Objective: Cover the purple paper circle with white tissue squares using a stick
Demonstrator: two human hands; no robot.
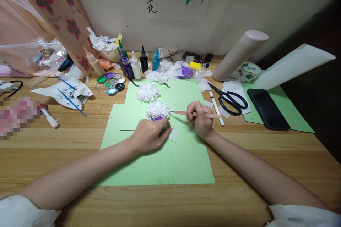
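Observation:
My left hand [150, 134] rests on the light green paper sheet [170, 163], fingers curled around the base of a white tissue flower [157, 110] with a purple underside. My right hand [200, 117] is closed on a thin pink paintbrush [213, 115], whose tip points left at that flower. A second white tissue flower [147, 92] lies farther back on the green sheet. A small white paper scrap [173, 135] lies beside my left fingertips.
Paint bottles [137, 65] and paint-filled caps [112, 82] stand at the back. Black scissors [231, 100], a white pen [216, 108], a black phone [268, 109], a pink tube [239, 55] and a tape roll [246, 71] sit right. Blue brushes [71, 100] on crumpled paper lie left.

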